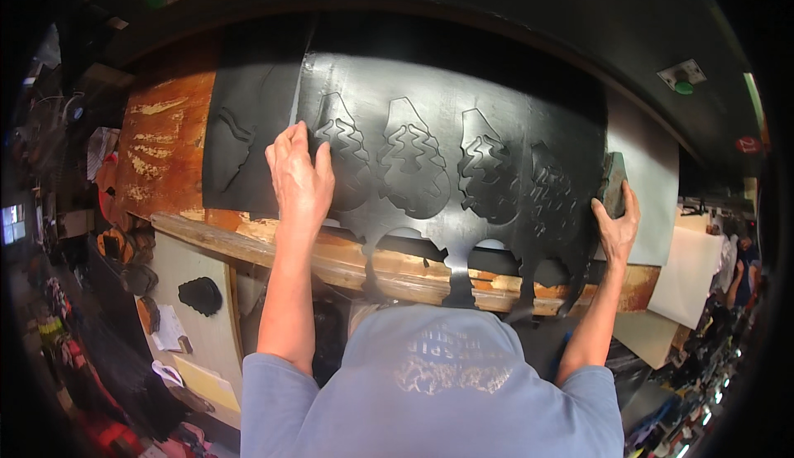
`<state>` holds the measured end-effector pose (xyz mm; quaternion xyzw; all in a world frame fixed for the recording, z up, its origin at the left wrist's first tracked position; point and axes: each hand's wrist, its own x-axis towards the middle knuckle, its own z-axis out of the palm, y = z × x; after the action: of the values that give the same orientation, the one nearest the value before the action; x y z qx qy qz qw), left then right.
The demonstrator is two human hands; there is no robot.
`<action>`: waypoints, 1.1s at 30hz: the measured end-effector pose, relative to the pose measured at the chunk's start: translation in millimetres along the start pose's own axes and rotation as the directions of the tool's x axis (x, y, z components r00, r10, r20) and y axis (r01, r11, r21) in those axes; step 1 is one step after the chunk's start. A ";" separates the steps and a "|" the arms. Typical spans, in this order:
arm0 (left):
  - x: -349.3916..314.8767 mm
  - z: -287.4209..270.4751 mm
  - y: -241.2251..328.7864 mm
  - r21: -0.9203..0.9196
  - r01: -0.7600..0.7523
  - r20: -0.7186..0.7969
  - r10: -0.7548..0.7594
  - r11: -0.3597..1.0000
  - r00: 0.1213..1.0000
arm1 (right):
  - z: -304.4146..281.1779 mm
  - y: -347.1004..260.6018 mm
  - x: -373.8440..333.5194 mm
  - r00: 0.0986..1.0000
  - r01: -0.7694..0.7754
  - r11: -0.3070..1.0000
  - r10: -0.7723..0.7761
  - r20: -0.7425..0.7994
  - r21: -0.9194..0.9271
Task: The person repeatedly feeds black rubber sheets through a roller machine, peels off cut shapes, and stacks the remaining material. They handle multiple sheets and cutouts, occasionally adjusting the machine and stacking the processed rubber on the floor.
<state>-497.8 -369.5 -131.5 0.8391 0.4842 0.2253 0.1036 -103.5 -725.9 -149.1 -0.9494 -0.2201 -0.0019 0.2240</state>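
Note:
A shiny black sheet (422,73), looking like rubber, lies across the work surface with several sole-shaped outlines with zigzag lines in it. Its near edge has rounded cut-out gaps. My left hand (299,177) rests at the sheet's left part, beside a seam with another dark piece (252,98). Its thumb is apart from the fingers, and nothing shows between them. At the right end of the sheet, my right hand (619,222) grips a greenish-grey block (614,178), thumb on one side and fingers on the other. The block's underside is hidden.
A worn wooden board (165,148) lies under the sheets, with a rough wooden front edge (240,247). A dark machine beam with a green button (683,87) spans the far side. At lower left, a black sole-shaped piece (200,296) lies on a pale panel (203,263).

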 end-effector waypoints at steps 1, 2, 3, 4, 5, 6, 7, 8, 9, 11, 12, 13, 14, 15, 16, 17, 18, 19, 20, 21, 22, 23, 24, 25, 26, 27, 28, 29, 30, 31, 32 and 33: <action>3.0 -1.2 0.3 0.005 -0.047 -0.036 0.047 0.999 0.998 | 4.2 -6.0 1.0 0.987 0.142 0.990 -0.139 -0.079 0.024; 5.2 -2.1 1.3 0.061 -0.060 -0.012 0.061 0.996 0.998 | 7.8 -17.0 1.1 0.967 0.211 0.978 -0.209 -0.149 -0.001; 10.1 -2.9 1.1 0.061 0.022 0.022 -0.023 0.998 0.999 | 10.0 -32.6 1.0 0.959 0.200 0.979 -0.203 -0.200 -0.033; 15.3 -4.5 -0.3 0.055 0.050 0.024 -0.051 0.997 0.998 | 14.4 -53.5 0.4 0.940 0.296 0.947 -0.267 -0.210 0.121; 20.3 -5.0 -1.8 0.046 0.078 0.022 -0.079 0.996 0.997 | 20.8 -78.4 2.6 0.923 0.379 0.887 -0.341 -0.178 0.265; 29.9 -7.4 -6.5 -0.037 0.193 0.060 -0.190 0.981 0.980 | 30.4 -105.9 -2.2 0.927 0.363 0.816 -0.363 -0.091 0.449; 38.0 -10.7 -11.5 -0.031 0.230 0.071 -0.227 0.973 0.971 | 42.5 -135.8 -6.7 0.913 0.354 0.761 -0.408 -0.022 0.544; 45.0 -13.5 -16.0 -0.130 0.305 0.146 -0.286 0.944 0.947 | 53.8 -165.7 -12.1 0.869 0.390 0.705 -0.495 0.018 0.592; 51.7 -16.2 -20.4 -0.221 0.382 0.219 -0.336 0.897 0.916 | 67.8 -197.2 -16.0 0.809 0.452 0.631 -0.588 0.008 0.631; 63.9 -20.7 -27.8 -0.395 0.474 0.383 -0.328 0.787 0.864 | 94.8 -257.1 -24.3 0.698 0.545 0.495 -0.715 -0.038 0.677; 66.7 -22.4 -30.2 -0.463 0.524 0.468 -0.305 0.715 0.830 | 107.8 -283.4 -27.2 0.656 0.550 0.470 -0.755 -0.009 0.691; 70.2 -22.7 -31.8 -0.496 0.529 0.480 -0.290 0.689 0.828 | 122.0 -308.3 -30.0 0.635 0.546 0.480 -0.772 0.033 0.687; 70.6 -21.3 -32.6 -0.527 0.539 0.495 -0.278 0.656 0.823 | 134.1 -328.3 -33.4 0.619 0.595 0.497 -0.785 0.034 0.631; 71.2 -20.3 -33.3 -0.549 0.555 0.502 -0.285 0.625 0.817 | 146.4 -347.5 -35.8 0.619 0.603 0.534 -0.782 0.073 0.593; 70.7 -17.5 -33.6 -0.667 0.598 0.551 -0.245 0.445 0.797 | 154.7 -356.7 -42.0 0.596 0.656 0.531 -0.801 0.063 0.536; 70.3 -16.0 -34.3 -0.735 0.584 0.557 -0.183 0.345 0.810 | 161.4 -364.6 -43.9 0.587 0.691 0.556 -0.805 0.089 0.462; 70.4 -13.3 -35.4 -0.782 0.563 0.551 -0.128 0.265 0.825 | 166.5 -367.8 -43.9 0.587 0.674 0.538 -0.806 0.077 0.506; 70.2 -11.6 -36.9 -0.827 0.535 0.534 -0.056 0.175 0.844 | 170.2 -369.9 -43.5 0.585 0.659 0.518 -0.808 0.060 0.546; 70.5 -10.2 -38.5 -0.835 0.534 0.536 -0.024 0.131 0.844 | 171.8 -370.0 -41.9 0.588 0.632 0.527 -0.804 0.091 0.568; 70.1 -9.3 -40.3 -0.846 0.527 0.530 0.027 0.080 0.847 | 171.6 -368.4 -41.7 0.568 0.628 0.464 -0.822 0.041 0.625; 69.9 -9.3 -40.9 -0.861 0.508 0.507 0.091 0.011 0.857 | 168.6 -366.3 -41.6 0.551 0.607 0.432 -0.834 0.040 0.667; 68.8 -9.3 -41.3 -0.845 0.520 0.528 0.035 0.121 0.849 | 164.1 -363.4 -43.4 0.534 0.579 0.399 -0.844 0.039 0.710; 66.6 -10.9 -40.1 -0.832 0.513 0.524 -0.001 0.213 0.851 | 158.0 -362.6 -45.1 0.534 0.564 0.338 -0.845 -0.021 0.754; 65.2 -11.6 -38.0 -0.810 0.502 0.517 -0.034 0.304 0.855 | 150.3 -359.7 -48.5 0.570 0.439 0.385 -0.818 0.080 0.812; 60.6 -13.2 -33.8 -0.778 0.512 0.478 -0.186 0.364 0.859 | 138.6 -353.2 -56.0 0.599 0.289 0.450 -0.773 0.207 0.845; 55.1 -15.4 -28.7 -0.755 0.398 0.276 -0.297 0.522 0.914 | 124.8 -346.2 -63.8 0.601 0.105 0.553 -0.697 0.390 0.827; 49.4 -18.7 -23.9 -0.827 0.318 0.176 -0.323 0.464 0.930 | 112.1 -339.8 -68.4 0.624 0.340 0.351 -0.778 0.070 0.873; 43.4 -24.2 -19.5 -0.877 0.255 0.105 -0.354 0.408 0.929 | 96.8 -330.0 -71.1 0.665 0.173 0.328 -0.735 0.136 0.929; 36.6 -28.7 -14.9 -0.876 0.288 0.163 -0.324 0.386 0.932 | 80.8 -316.0 -71.9 0.712 0.081 0.331 -0.680 0.177 0.940; 30.8 -33.4 -9.6 -0.878 0.310 0.208 -0.293 0.365 0.933 | 68.9 -304.6 -67.4 0.760 0.061 0.291 -0.633 0.145 0.955; 26.0 -38.3 -6.3 -0.878 0.337 0.254 -0.265 0.340 0.930 | 57.5 -292.7 -59.7 0.797 -0.026 0.257 -0.578 0.175 0.966; 20.1 -42.8 -2.4 -0.836 0.364 0.262 -0.284 0.411 0.922 | 44.4 -281.4 -50.3 0.827 -0.062 0.296 -0.520 0.215 0.953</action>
<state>-511.5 -352.9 -89.3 0.5667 0.4500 0.3815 0.5752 -271.0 -502.0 -74.7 -0.5642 -0.3684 0.3320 0.6601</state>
